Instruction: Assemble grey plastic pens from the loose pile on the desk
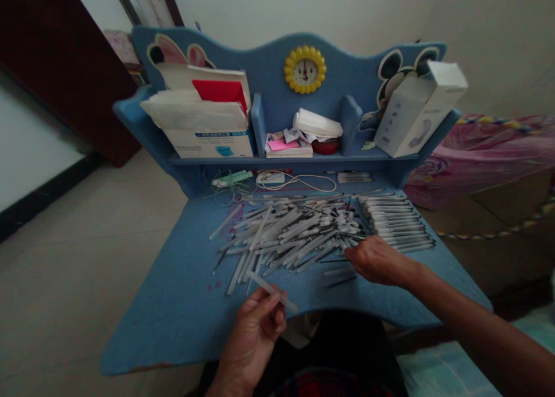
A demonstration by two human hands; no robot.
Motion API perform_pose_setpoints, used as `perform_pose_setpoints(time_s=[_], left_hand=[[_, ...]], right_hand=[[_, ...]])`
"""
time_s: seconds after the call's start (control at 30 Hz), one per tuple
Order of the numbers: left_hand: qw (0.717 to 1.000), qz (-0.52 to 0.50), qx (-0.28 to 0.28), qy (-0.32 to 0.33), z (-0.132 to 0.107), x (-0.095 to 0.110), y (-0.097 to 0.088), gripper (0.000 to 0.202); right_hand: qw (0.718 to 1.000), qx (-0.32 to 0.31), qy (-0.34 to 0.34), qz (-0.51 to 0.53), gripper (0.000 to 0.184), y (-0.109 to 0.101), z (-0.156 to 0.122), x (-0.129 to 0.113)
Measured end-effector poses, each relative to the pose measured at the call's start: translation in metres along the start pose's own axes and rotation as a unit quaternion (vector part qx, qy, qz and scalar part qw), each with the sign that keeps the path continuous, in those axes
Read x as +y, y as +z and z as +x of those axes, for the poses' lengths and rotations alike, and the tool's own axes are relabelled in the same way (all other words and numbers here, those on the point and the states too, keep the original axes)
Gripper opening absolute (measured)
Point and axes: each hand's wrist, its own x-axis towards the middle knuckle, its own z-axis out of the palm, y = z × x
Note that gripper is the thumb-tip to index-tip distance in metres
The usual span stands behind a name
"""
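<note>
My left hand [255, 326] is near the desk's front edge, fingers pinched round a pale translucent pen tube [272, 290] that points up-left. My right hand [376, 261] lies palm down on the blue desk [173, 304] at the right end of a loose heap of white pen barrels [288, 232]; its fingertips touch thin dark refills [342, 273], and I cannot see whether it grips one. Behind the right hand lies a neat row of assembled pens [396, 223].
A blue shelf unit [269, 73] backs the desk, with a yellow clock [304, 69], papers and folders [203, 117] at left, a white box [418, 108] at right. White cables [295, 182] lie under the shelf. A pink cloth [485, 148] is at right.
</note>
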Motion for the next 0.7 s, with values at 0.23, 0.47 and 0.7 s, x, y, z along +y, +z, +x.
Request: perform_pose_setpoints(time_s=[0.23,0.47,0.7], left_hand=[[0.998,-0.025,-0.009,0.061,0.001,0.000,0.005,0.021],[0.996,-0.019,-0.006,0.082,0.000,-0.003,0.004,0.022],[0.996,-0.001,-0.003,0.090,-0.003,-0.005,0.005,0.021]], right_hand=[[0.995,0.050,-0.051,0.063,0.016,-0.013,-0.024,-0.031],[0.993,0.060,-0.062,0.078,0.016,-0.008,-0.028,-0.040],[0.994,0.055,-0.061,0.067,0.015,-0.008,-0.027,-0.041]])
